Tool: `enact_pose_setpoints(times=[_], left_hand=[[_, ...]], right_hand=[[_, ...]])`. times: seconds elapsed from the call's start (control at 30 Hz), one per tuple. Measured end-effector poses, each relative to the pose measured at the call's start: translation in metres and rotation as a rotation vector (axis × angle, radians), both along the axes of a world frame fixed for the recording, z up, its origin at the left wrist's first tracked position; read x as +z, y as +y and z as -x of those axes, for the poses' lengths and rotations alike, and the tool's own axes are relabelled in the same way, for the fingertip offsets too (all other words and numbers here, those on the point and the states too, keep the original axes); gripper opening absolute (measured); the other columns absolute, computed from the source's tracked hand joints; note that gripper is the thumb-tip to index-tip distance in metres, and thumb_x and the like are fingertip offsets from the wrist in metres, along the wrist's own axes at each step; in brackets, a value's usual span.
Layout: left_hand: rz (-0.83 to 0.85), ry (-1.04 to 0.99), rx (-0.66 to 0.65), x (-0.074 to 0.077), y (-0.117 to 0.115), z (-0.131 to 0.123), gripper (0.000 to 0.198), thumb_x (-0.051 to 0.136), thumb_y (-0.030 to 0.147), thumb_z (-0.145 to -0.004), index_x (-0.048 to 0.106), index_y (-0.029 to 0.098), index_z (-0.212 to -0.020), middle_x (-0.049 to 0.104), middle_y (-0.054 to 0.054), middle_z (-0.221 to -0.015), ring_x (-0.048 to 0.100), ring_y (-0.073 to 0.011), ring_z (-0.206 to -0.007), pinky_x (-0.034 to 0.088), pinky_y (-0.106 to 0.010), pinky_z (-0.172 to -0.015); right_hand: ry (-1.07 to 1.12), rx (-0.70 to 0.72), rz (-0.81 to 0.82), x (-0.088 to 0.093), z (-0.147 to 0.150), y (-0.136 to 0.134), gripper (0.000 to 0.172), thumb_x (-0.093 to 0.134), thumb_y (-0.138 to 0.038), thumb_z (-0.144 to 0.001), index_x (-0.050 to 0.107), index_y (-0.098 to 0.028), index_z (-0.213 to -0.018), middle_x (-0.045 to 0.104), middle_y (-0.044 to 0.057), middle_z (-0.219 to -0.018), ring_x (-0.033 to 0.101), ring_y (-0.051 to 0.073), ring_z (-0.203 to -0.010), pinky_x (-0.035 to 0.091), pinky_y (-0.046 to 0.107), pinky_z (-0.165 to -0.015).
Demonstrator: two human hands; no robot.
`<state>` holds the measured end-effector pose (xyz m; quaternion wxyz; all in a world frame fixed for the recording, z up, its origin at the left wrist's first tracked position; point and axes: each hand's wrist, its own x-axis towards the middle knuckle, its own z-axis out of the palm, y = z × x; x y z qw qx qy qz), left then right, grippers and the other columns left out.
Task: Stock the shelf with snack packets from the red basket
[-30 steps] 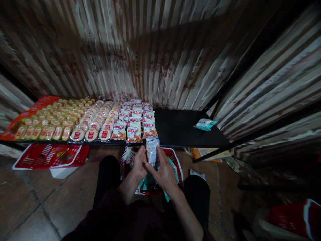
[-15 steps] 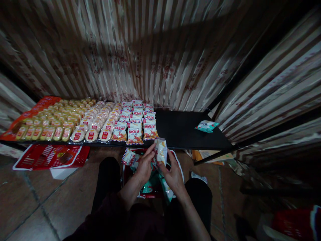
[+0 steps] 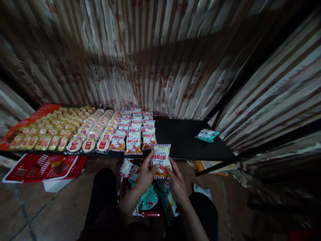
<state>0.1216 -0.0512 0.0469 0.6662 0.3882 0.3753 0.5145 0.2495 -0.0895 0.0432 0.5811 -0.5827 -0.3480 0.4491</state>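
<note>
The white-and-orange pillow-shaped plastic packet (image 3: 162, 161) below frame centre has striped ends, the flat shelf (image 3: 179, 140) right of centre is black, and the draped sheeting (image 3: 155, 67) above shows brown-and-cream stripes.

Glossy plastic packet (image 3: 162, 160), matt shelf (image 3: 178, 138)

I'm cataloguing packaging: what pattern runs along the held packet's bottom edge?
Red, white and blue stripes edge the held packet; best in head view.

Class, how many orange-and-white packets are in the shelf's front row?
3: left packet, beside the round cakes; middle packet; right packet, partly behind the held packet. None seems fully hidden.
</note>
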Motion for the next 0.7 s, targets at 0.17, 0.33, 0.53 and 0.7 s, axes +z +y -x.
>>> enact_pose_setpoints(times=[0.17, 0.33, 0.53, 0.7], left_hand=[[-0.077, 0.108, 0.042, -0.007, 0.021, -0.007, 0.057, 0.062, 0.018, -0.075, 0.051, 0.024, -0.131, 0.056, -0.005, -0.133, 0.050, -0.0246, -0.125, 0.040, -0.041, -0.106], [-0.149, 0.187, 0.019, -0.006, 0.048, -0.022, 0.054, 0.056, 0.015, -0.076, 0.053, 0.025, -0.130, 0.054, -0.003, -0.136, 0.046, -0.0234, -0.129, 0.035, -0.041, -0.110], [-0.176, 0.236, -0.022, 0.004, 0.078, -0.042, 0.055, 0.051, 0.011, -0.075, 0.053, 0.021, -0.129, 0.051, -0.005, -0.139, 0.044, -0.0221, -0.130, 0.029, -0.039, -0.113], [-0.175, 0.322, -0.033, 0.014, 0.101, -0.057, 0.057, 0.054, 0.008, -0.070, 0.056, 0.020, -0.125, 0.051, -0.007, -0.139, 0.042, -0.0237, -0.131, 0.025, -0.040, -0.115]], right_hand=[[0.007, -0.020, 0.002, -0.001, -0.004, 0.021, 0.063, 0.068, -0.048, -0.074, 0.054, -0.024, -0.129, 0.064, 0.008, -0.123, 0.061, 0.027, -0.110, 0.049, 0.041, -0.093], [-0.008, -0.083, 0.012, 0.004, -0.017, 0.045, 0.064, 0.070, -0.050, -0.070, 0.057, -0.022, -0.126, 0.067, 0.008, -0.118, 0.064, 0.025, -0.102, 0.052, 0.038, -0.087], [0.094, -0.125, -0.012, -0.004, -0.039, 0.078, 0.067, 0.069, -0.051, -0.070, 0.054, -0.023, -0.129, 0.069, 0.007, -0.113, 0.066, 0.025, -0.095, 0.054, 0.041, -0.083], [0.012, -0.150, -0.053, -0.013, -0.057, 0.103, 0.062, 0.068, -0.048, -0.072, 0.057, -0.022, -0.127, 0.070, 0.007, -0.112, 0.065, 0.026, -0.097, 0.053, 0.041, -0.085]])
